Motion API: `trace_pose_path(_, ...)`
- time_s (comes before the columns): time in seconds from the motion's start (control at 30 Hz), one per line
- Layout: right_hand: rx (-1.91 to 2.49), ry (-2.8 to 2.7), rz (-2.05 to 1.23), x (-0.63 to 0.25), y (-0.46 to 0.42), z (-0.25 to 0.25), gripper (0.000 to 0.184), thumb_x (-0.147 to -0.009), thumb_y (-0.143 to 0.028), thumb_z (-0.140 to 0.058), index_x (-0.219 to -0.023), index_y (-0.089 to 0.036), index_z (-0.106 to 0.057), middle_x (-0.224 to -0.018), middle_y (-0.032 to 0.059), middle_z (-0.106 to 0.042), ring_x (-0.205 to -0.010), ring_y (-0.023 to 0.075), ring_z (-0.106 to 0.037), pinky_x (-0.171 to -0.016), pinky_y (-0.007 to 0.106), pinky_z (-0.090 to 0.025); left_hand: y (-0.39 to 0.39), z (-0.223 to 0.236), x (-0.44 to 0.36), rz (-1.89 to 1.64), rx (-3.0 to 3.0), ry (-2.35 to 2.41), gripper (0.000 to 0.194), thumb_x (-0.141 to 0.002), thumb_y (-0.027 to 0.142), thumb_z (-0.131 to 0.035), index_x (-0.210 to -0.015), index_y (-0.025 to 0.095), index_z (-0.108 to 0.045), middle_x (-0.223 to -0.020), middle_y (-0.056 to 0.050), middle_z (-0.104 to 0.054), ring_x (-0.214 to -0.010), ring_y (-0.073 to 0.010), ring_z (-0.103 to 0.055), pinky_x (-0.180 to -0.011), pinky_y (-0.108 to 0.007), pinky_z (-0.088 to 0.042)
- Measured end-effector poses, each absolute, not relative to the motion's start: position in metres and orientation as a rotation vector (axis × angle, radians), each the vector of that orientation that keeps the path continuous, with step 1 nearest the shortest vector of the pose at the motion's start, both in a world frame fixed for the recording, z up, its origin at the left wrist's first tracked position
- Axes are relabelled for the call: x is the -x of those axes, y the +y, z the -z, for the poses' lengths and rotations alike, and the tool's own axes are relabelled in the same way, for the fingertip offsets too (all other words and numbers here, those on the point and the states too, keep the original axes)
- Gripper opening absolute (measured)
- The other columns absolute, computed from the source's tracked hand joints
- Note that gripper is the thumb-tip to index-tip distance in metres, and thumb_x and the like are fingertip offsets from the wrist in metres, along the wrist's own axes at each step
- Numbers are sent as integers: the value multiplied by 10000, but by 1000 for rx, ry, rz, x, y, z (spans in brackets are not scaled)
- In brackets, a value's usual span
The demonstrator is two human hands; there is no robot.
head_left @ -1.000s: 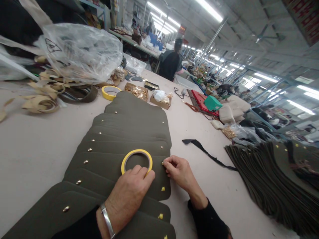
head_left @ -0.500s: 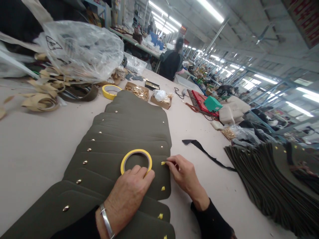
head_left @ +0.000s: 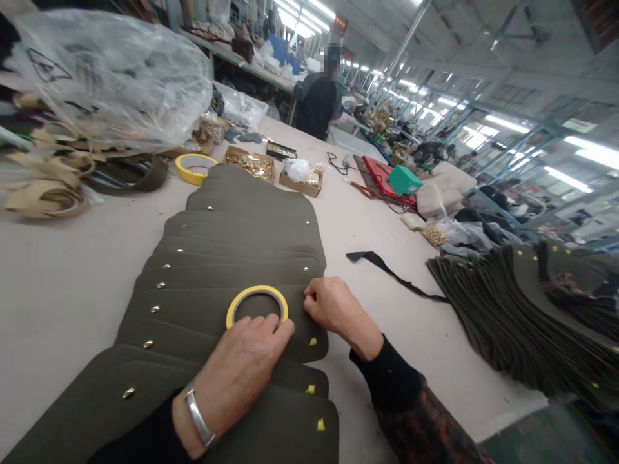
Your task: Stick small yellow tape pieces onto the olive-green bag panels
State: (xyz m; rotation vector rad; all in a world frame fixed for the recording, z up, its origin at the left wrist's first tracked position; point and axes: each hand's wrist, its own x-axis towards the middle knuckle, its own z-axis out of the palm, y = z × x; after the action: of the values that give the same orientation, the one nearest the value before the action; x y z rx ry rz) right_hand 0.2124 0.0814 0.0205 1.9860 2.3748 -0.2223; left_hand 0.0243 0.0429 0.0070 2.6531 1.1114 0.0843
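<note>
Your left hand [head_left: 236, 364] has its grip closed on the near rim of a yellow tape roll [head_left: 257, 290], over overlapping olive panels [head_left: 256, 212] spread on the tabletop [head_left: 406, 335]. Slightly farther, your right hand [head_left: 333, 308] pinches its fingertips together by the panels' right edge; whether they hold anything, I cannot tell. Beyond the panels stands a cardboard box [head_left: 300, 188].
</note>
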Motion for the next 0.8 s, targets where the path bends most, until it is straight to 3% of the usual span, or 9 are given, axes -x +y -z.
trace_pose_path(0.17, -1961, 2451, 381, -218, 59, -30, 214, -756, -111, -516, -705, -178, -713, -703, 58, -729, -649, 160, -647, -593, 241, -382, 46, -13, -16, -304, -2497, 1016, 194, -959, 143, -332, -926, 218, -508, -835, -8, -589, -725, -172, -586, -641, -294, -456)
trace_pose_path(0.33, -1836, 2486, 826, -228, 23, -34, 216, -764, -78, -525, -678, -182, -695, -642, 12, -693, -575, 119, -597, -539, 217, -358, 48, -9, -13, -460, -2480, 977, 221, -971, 174, -336, -942, 224, -550, -800, -2, -614, -716, -163, -616, -653, -277, -490)
trace_pose_path(0.43, -2165, 2562, 951, -232, 11, -34, 185, -835, -123, -540, -826, -187, -714, -729, 14, -709, -638, 128, -618, -594, 216, -422, 46, -6, -13, -647, -2482, 907, 238, -973, 193, -356, -1070, 230, -569, -841, -9, -661, -740, -143, -648, -680, -238, -519)
trace_pose_path(0.53, -2354, 2761, 1052, -227, 7, -32, 156, -855, -146, -564, -923, -182, -700, -790, 19, -705, -674, 129, -622, -635, 226, -474, 46, -6, -14, -815, -2488, 832, 321, -983, 232, -364, -1282, 231, -479, -998, -31, -701, -835, -137, -676, -751, -224, -539)
trace_pose_path(0.67, -2078, 3216, 942, -211, 7, -29, 204, -843, -90, -568, -1011, -168, -655, -905, 53, -693, -767, 139, -622, -719, 252, -506, 45, -3, -14, -849, -2512, 861, 477, -989, 242, -371, -1450, 211, -253, -1216, -62, -659, -985, -141, -672, -822, -221, -536)
trace_pose_path(0.8, -1903, 3371, 654, -202, 9, -27, 173, -869, -75, -534, -979, -164, -634, -895, 76, -688, -825, 161, -626, -752, 274, -519, 44, 1, -15, -818, -2538, 902, 473, -990, 263, -375, -1437, 193, -238, -1083, -50, -710, -875, -157, -698, -728, -244, -553)
